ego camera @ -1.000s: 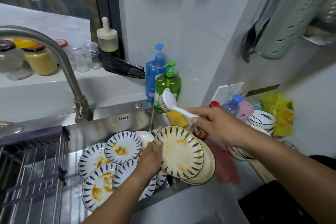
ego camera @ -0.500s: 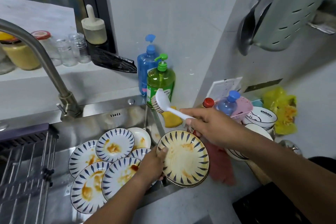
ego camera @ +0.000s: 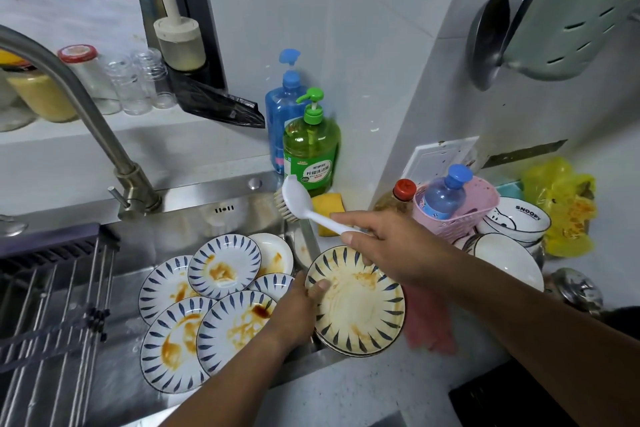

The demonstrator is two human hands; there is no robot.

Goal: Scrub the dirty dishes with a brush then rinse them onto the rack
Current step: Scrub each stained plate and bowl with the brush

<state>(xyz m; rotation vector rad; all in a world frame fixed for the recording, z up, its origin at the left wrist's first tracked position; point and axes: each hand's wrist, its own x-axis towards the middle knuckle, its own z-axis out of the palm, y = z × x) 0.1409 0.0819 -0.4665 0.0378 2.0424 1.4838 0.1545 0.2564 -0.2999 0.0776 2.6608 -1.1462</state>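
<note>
My left hand (ego camera: 300,308) grips the left rim of a cream plate with dark leaf marks (ego camera: 360,305), which lies on another plate at the sink's right edge and carries brown sauce stains. My right hand (ego camera: 384,246) holds the white handle of a dish brush (ego camera: 294,201), bristles pointing away, just above and behind that plate. Several blue-patterned plates (ego camera: 221,326) smeared with orange sauce lie overlapping in the steel sink (ego camera: 194,218). A wire drying rack (ego camera: 52,315) sits over the sink's left side.
A steel tap (ego camera: 83,111) arches over the sink at left. Green (ego camera: 311,149) and blue (ego camera: 284,114) soap bottles and a yellow sponge (ego camera: 329,208) stand behind the sink. White bowls (ego camera: 516,222), a pink basket (ego camera: 464,211) and a pink cloth (ego camera: 429,322) crowd the right counter.
The cream plate has come down from a raised tilt to lie flatter at the sink's edge. My right hand with the brush has stayed above it.
</note>
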